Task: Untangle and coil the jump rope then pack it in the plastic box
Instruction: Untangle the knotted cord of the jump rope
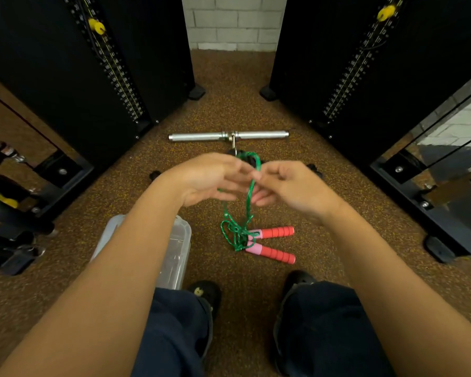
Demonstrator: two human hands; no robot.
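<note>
A green jump rope [247,205] hangs in a loop from both hands, held above the floor. My left hand [212,178] and my right hand [286,185] meet at the loop's top and pinch the cord between fingertips. Below them the rope bunches into a tangle [235,235] on the floor. Its two red and pink handles [275,242] lie side by side there, pointing right. The clear plastic box [176,251] sits on the floor at lower left, partly hidden under my left forearm.
A silver cable-machine bar [201,136] lies across the floor just beyond my hands. Black weight stacks [106,72] stand left and right with a narrow speckled-floor aisle between. My shoes and knees [310,308] are at the bottom edge.
</note>
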